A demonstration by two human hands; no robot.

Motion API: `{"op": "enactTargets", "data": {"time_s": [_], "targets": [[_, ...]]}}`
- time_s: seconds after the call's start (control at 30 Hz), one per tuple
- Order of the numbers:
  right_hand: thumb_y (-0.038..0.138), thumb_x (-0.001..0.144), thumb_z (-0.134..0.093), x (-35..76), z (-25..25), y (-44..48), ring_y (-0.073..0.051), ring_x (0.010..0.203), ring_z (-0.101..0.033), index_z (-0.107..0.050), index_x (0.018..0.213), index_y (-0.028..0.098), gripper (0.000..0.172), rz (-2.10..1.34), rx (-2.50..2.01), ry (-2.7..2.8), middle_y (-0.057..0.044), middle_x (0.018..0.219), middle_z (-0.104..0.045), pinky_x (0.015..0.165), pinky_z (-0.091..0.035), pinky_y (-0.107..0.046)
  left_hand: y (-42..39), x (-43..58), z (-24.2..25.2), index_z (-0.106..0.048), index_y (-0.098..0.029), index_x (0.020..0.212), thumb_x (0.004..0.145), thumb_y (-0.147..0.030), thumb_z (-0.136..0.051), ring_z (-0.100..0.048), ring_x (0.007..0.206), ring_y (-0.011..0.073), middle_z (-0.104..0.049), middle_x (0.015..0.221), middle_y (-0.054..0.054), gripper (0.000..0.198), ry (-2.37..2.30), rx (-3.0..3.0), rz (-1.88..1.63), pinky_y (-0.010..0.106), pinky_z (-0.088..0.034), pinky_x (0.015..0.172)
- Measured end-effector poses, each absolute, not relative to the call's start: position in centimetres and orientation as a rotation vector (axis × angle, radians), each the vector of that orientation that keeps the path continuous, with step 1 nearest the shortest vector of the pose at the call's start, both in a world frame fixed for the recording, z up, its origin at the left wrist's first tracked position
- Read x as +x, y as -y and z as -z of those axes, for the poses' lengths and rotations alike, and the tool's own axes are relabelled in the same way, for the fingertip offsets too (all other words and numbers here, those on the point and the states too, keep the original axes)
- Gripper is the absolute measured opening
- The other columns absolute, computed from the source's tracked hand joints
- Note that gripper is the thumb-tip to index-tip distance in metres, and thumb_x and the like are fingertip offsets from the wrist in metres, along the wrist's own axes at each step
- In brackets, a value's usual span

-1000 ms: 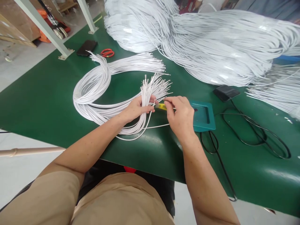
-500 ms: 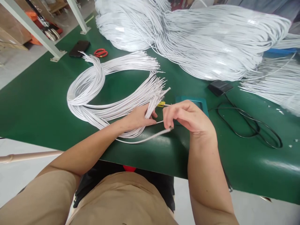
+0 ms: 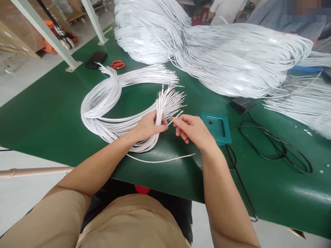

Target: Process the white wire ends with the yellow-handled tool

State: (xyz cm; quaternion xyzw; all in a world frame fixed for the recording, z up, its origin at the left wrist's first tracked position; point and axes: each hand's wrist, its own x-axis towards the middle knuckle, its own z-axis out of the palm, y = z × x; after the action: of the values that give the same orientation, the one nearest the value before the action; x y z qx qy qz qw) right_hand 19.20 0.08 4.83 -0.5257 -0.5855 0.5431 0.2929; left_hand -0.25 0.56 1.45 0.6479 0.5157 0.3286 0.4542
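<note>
Gathered in my left hand (image 3: 150,126) is a bundle of white cables (image 3: 159,110), its metal-tipped ends pointing up past my thumb. Just right of it, my right hand (image 3: 190,130) has thumb and index finger pinched at a single white cable end (image 3: 179,114). Something small and yellowish-grey shows at those fingertips, too small to name. One loose white cable (image 3: 162,161) lies on the table below both hands. Behind my left hand a looped coil of white cables (image 3: 89,106) rests on the green table (image 3: 46,113).
A large heap of white cables (image 3: 232,58) fills the back. Right of my hands are a teal tray (image 3: 227,132), a black box (image 3: 243,104) and a black cord (image 3: 271,124). Red-handled scissors (image 3: 118,64) and a dark wallet-like item (image 3: 96,59) lie back left. People stand behind the heap.
My right hand has let go of the loose cable, which now lies on the table, and has moved up toward the bundle. The bundle in my left hand stands more upright. The view has shifted.
</note>
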Motion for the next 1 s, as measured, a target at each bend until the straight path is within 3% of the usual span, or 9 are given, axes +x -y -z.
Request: {"op": "enactTargets", "data": {"time_s": [0.23,0.33,0.5,0.7,0.8,0.9,1.0], "targets": [[0.036,0.074,-0.075,17.5,-3.1,-0.6,-0.008,0.041,-0.046,-0.059,0.072,0.019,0.024,-1.254,-1.243,1.184,0.006,0.05,-0.055,0.041,-0.041,-0.021,-0.3,-0.1,-1.6,-0.061,-0.017,0.082,0.072,-0.03,-0.072,-0.053,0.067,0.0108,-0.065,0.078,-0.001,0.019,-1.241,1.518,-0.788,0.027,-0.043,0.068],[0.034,0.073,-0.076,17.1,-2.8,-0.5,-0.007,0.043,-0.044,-0.061,0.069,0.018,0.021,-1.271,-1.215,1.21,0.007,0.048,-0.051,0.045,-0.039,-0.022,-0.4,0.1,-1.5,-0.059,-0.016,0.083,0.075,-0.035,-0.072,-0.055,0.067,0.0108,-0.063,0.076,-0.001,0.024,-1.17,1.403,-0.866,0.027,-0.044,0.068],[0.03,0.078,-0.07,16.6,-2.4,-0.5,-0.008,0.049,-0.043,-0.066,0.068,0.018,0.016,-1.247,-1.171,1.314,0.006,0.051,-0.05,0.053,-0.037,-0.025,-0.8,0.3,-0.5,-0.055,-0.016,0.081,0.068,-0.035,-0.08,-0.058,0.065,0.0108,-0.061,0.071,-0.003,0.035,-1.096,1.255,-0.995,0.026,-0.046,0.065],[0.033,0.073,-0.073,16.4,-2.2,-0.8,-0.007,0.05,-0.035,-0.065,0.064,0.017,0.02,-1.583,-1.037,1.044,0.005,0.055,-0.048,0.051,-0.032,-0.024,-0.6,0.5,-0.9,-0.046,-0.017,0.08,0.07,-0.03,-0.079,-0.062,0.067,0.0113,-0.061,0.071,-0.003,0.036,-1.036,1.207,-1.065,0.023,-0.045,0.06],[0.031,0.072,-0.072,16.3,-2.5,-0.7,-0.007,0.052,-0.041,-0.07,0.077,0.017,0.014,-1.616,-1.05,1.003,0.003,0.061,-0.055,0.053,-0.036,-0.024,-0.5,0.6,-1.0,-0.046,-0.017,0.078,0.074,-0.028,-0.075,-0.064,0.069,0.0115,-0.064,0.073,-0.001,0.031,-0.956,1.243,-1.052,0.024,-0.046,0.064],[0.028,0.073,-0.068,16.4,-2.8,-0.6,-0.01,0.056,-0.05,-0.073,0.095,0.02,0.024,-1.519,-1.068,1.105,0.005,0.058,-0.056,0.059,-0.041,-0.026,-0.6,0.6,-0.8,-0.05,-0.016,0.078,0.08,-0.028,-0.07,-0.065,0.074,0.0121,-0.067,0.077,0.002,0.024,-0.9,1.313,-0.995,0.026,-0.048,0.071],[0.028,0.072,-0.07,16.6,-2.8,-0.6,-0.01,0.057,-0.051,-0.073,0.081,0.019,0.013,-1.462,-1.085,1.147,0.004,0.059,-0.06,0.061,-0.042,-0.026,-0.7,0.5,-0.7,-0.05,-0.016,0.078,0.081,-0.027,-0.069,-0.065,0.074,0.0118,-0.068,0.08,0.002,0.023,-0.869,1.342,-0.974,0.026,-0.048,0.07]]}}
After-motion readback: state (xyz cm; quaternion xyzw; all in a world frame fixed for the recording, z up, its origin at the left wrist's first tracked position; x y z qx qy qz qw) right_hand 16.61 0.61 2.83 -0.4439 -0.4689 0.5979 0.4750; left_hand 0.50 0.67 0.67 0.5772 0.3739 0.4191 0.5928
